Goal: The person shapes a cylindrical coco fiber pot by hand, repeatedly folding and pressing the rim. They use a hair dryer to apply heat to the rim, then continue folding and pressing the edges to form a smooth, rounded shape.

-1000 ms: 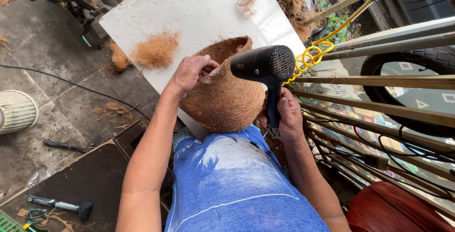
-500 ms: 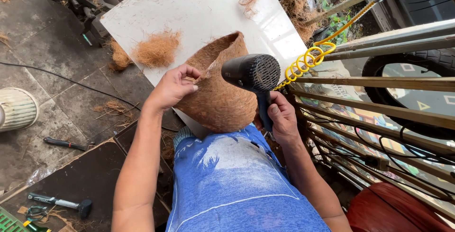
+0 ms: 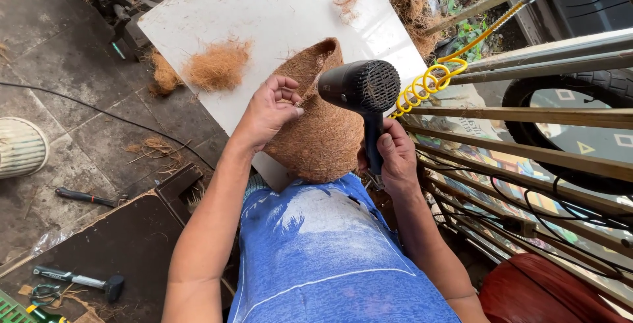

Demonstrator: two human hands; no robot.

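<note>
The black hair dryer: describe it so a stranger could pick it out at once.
Start at the white board lying ahead of the person. At its near edge sits a brown coconut-fibre pot, steadied by the left hand. Just right of it, the right hand holds the hair dryer by its handle: the only glossy black thing there, with a round grille.

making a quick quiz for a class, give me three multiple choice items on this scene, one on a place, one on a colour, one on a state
1. Where does the loose tuft of brown coconut fibre lie?
A on the white board
B on the blue shirt
C in the tyre

2. What colour is the coiled cable?
A red
B yellow
C green

3. What does the right hand grip?
A nothing
B a hammer
C the handle of the black hair dryer

Answers: 1 A, the tuft rests on the board; 2 B, the coils are yellow; 3 C, its fingers wrap the handle.
</note>
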